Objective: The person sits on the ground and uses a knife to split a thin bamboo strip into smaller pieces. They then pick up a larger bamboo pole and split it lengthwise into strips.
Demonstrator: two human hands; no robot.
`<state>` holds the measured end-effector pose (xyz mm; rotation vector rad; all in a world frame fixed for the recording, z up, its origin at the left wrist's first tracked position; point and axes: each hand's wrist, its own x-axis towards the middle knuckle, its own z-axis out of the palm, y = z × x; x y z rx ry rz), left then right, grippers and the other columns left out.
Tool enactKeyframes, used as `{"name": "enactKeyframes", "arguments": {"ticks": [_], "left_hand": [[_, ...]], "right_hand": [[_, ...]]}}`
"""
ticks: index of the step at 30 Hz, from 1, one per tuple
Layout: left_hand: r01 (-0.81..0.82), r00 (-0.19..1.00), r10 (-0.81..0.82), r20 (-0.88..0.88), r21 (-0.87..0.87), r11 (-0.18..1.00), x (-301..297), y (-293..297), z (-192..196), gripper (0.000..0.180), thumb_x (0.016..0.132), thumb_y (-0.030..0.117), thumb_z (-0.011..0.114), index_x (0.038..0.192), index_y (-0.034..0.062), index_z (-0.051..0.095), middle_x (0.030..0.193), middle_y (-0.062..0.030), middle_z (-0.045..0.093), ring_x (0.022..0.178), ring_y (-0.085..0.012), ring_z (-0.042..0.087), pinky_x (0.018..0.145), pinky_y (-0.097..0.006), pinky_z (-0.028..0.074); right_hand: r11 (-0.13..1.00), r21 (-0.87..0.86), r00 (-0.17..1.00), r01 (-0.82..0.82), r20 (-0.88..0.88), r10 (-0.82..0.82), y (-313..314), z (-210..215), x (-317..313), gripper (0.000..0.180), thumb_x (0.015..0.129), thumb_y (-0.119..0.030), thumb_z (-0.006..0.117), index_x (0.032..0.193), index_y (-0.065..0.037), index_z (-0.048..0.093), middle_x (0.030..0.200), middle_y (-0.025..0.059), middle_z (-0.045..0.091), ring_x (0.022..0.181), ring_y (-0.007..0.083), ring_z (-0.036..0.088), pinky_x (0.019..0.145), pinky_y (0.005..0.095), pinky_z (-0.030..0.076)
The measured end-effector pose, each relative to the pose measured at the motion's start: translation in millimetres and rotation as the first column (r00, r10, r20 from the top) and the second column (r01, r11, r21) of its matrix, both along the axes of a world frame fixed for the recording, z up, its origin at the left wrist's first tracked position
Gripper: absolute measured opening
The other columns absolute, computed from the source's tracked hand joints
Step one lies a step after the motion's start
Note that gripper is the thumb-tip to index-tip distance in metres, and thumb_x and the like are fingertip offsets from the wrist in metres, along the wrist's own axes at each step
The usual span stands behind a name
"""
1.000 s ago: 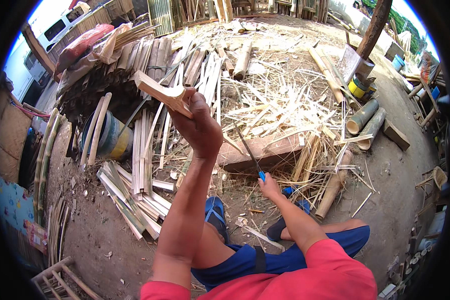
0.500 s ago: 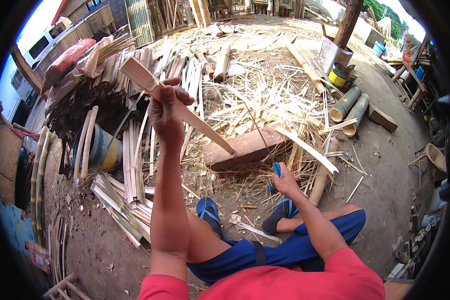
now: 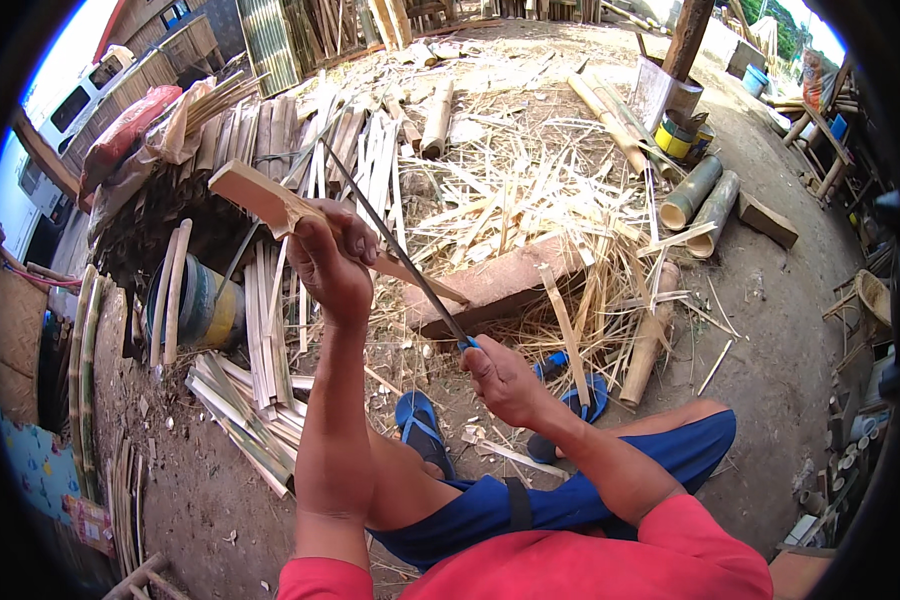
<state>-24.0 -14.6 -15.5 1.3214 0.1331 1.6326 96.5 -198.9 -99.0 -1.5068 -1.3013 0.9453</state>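
Observation:
My left hand [image 3: 332, 262] is closed around a pale bamboo slat [image 3: 255, 195], held at a slant. The slat's lower end rests on a brown block [image 3: 500, 290] on the ground. My right hand [image 3: 505, 380] grips the blue handle of a long, thin-bladed knife [image 3: 395, 250]. Its blade points up and left, passing in front of the slat below my left hand; whether the two touch, I cannot tell. A loose bamboo strip [image 3: 566, 335] is upright beside the block, its lower end by my right sandal [image 3: 592, 395].
Shavings [image 3: 510, 200] cover the ground beyond the block. Split slats [image 3: 260, 320] lie on the left, near a bucket [image 3: 220, 305]. Bamboo poles [image 3: 690, 195] and a log [image 3: 650, 340] lie on the right. A post [image 3: 686, 45] stands at the back right.
My right hand has moved up and left, bringing the knife from beside the block to across the slat. The loose strip has dropped toward my right foot. My left hand has tilted the slat slightly.

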Motion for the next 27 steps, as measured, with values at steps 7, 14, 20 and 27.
{"name": "enactKeyframes", "arguments": {"ticks": [7,14,20,27], "left_hand": [[-0.037,0.999,0.038,0.017,-0.072,0.997,-8,6,-1,0.051,0.102,0.057,0.047,0.09,0.0077,0.05,0.065,-0.0009,0.043,0.051,-0.0089,0.039,0.047,-0.025,0.036],[-0.11,0.992,0.115,0.043,-0.098,0.989,-14,10,-1,0.052,0.103,0.056,0.045,0.088,0.0071,0.049,0.063,-0.0005,0.041,0.049,-0.009,0.038,0.046,-0.025,0.037],[-0.205,0.974,0.218,0.062,-0.171,0.964,-7,13,-1,0.051,0.103,0.055,0.046,0.085,0.0082,0.048,0.062,0.0004,0.04,0.048,-0.0087,0.038,0.045,-0.024,0.035],[-0.221,0.971,0.233,0.054,-0.17,0.96,-11,15,2,0.051,0.103,0.056,0.046,0.083,0.009,0.047,0.061,0.0009,0.039,0.048,-0.009,0.038,0.046,-0.025,0.036]], "right_hand": [[0.998,-0.064,1.0,0.013,-0.007,-0.013,2,-34,-5,0.044,0.106,-0.043,0.045,0.094,-0.001,0.05,0.073,0.0245,0.06,0.072,0.0477,0.059,0.063,0.0495,0.044],[0.769,-0.581,0.957,0.265,0.256,-0.136,17,-159,36,0.053,0.105,-0.047,0.039,0.095,0.002,0.058,0.082,0.0299,0.062,0.088,0.0514,0.06,0.081,0.0544,0.045],[0.998,-0.051,0.999,0.03,0.026,-0.028,9,-103,13,0.046,0.106,-0.044,0.041,0.098,-0.001,0.055,0.081,0.0304,0.061,0.085,0.0518,0.059,0.073,0.0548,0.045],[0.932,-0.213,0.938,0.294,0.253,-0.238,18,-143,8,0.048,0.104,-0.046,0.042,0.101,-0.002,0.059,0.082,0.0287,0.065,0.083,0.0509,0.063,0.074,0.0551,0.047]]}}
